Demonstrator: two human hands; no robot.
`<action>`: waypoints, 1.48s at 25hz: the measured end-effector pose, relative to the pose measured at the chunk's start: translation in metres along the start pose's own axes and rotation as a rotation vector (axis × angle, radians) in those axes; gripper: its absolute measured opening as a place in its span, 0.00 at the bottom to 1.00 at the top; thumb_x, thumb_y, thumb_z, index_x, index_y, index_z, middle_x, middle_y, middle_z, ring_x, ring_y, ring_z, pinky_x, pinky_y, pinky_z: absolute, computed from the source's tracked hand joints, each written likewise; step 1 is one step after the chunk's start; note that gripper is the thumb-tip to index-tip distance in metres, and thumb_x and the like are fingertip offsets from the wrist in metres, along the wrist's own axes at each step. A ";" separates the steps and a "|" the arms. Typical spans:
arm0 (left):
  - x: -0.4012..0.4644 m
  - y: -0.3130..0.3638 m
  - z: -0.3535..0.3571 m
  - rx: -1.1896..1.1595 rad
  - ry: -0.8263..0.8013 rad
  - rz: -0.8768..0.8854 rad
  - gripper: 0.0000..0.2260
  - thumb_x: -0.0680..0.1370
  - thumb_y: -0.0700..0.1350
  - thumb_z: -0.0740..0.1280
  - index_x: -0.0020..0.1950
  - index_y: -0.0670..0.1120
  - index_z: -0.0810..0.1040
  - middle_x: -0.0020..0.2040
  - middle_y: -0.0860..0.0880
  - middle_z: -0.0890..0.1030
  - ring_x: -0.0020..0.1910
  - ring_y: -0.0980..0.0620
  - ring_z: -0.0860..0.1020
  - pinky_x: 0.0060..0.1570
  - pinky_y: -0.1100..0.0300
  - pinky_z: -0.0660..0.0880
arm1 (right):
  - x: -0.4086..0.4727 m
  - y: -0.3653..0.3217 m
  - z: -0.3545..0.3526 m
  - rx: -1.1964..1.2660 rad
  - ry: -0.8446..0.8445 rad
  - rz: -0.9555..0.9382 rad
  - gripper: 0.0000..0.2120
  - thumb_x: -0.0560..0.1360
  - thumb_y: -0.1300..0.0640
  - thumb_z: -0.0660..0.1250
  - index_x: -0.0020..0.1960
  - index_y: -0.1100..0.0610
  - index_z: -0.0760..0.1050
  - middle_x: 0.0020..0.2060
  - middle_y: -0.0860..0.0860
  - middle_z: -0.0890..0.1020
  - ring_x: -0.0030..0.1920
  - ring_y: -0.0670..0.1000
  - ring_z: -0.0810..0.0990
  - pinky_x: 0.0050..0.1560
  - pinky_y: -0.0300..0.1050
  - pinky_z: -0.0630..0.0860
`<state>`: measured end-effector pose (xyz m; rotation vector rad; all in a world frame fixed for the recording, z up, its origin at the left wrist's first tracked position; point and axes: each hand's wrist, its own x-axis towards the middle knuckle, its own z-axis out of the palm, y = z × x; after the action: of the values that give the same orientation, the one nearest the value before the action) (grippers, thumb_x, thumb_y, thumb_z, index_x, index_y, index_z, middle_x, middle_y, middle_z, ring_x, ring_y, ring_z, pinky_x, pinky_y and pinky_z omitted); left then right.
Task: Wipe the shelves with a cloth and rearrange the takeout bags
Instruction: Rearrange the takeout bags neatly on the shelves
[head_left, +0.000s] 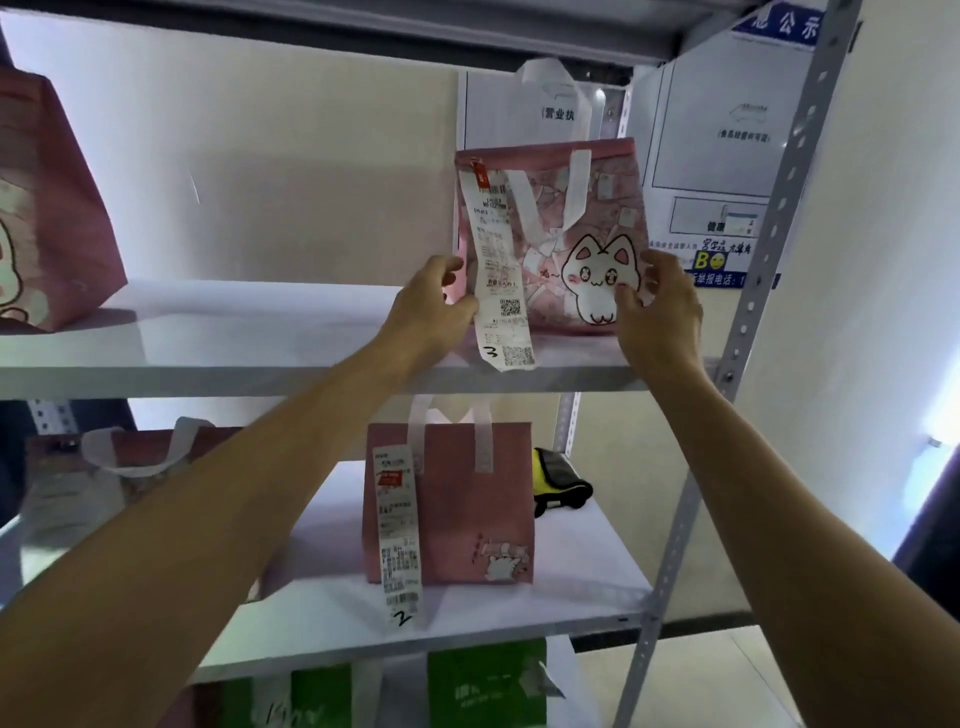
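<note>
both hands hold the pink cat bag (550, 234) on the upper shelf (249, 338), at about 1 o'clock in the view. the left hand (434, 306) presses its fingers on the bag's left edge, partly behind the long receipt (501, 280) marked 3; the right hand (660, 306) grips the right lower corner, thumb on the front beside the cat picture. the bag seems to stand near the front edge of the shelf, upright.

i think the first risk is the receipt: it hangs over the shelf edge and is fixed only at the top, so a pull from the left fingers could tear it off. the bag is soft, so a squeeze from the sides may tip it forward off the edge. at 5 o'clock, the second pink bag (452, 499) with receipt 2 stands below, and a yellow-black thing (558, 480) beside it may be the cloth, i cannot tell.
</note>
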<state>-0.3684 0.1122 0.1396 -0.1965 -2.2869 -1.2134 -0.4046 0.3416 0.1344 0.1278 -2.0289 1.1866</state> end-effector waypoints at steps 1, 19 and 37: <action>-0.009 0.001 -0.003 0.005 -0.001 0.026 0.19 0.80 0.43 0.65 0.70 0.48 0.69 0.69 0.50 0.74 0.66 0.48 0.74 0.60 0.56 0.74 | -0.009 -0.004 0.000 0.008 -0.004 -0.020 0.22 0.79 0.61 0.65 0.72 0.53 0.69 0.63 0.52 0.78 0.60 0.49 0.76 0.61 0.46 0.76; -0.191 -0.037 -0.076 0.049 -0.042 0.206 0.12 0.80 0.42 0.65 0.62 0.50 0.75 0.63 0.54 0.76 0.58 0.60 0.72 0.53 0.80 0.67 | -0.204 -0.047 0.012 0.100 0.008 -0.070 0.18 0.78 0.64 0.64 0.66 0.53 0.75 0.59 0.47 0.79 0.60 0.44 0.76 0.59 0.30 0.69; -0.177 -0.195 0.035 0.136 -0.027 -0.364 0.20 0.79 0.50 0.67 0.70 0.52 0.70 0.68 0.51 0.72 0.63 0.52 0.73 0.63 0.51 0.73 | -0.233 0.126 0.096 -0.011 -0.370 0.263 0.20 0.78 0.51 0.68 0.69 0.48 0.71 0.61 0.45 0.75 0.56 0.45 0.73 0.59 0.47 0.76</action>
<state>-0.3042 0.0473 -0.1092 0.2659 -2.4903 -1.2228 -0.3508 0.2733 -0.1334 0.0810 -2.4320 1.3942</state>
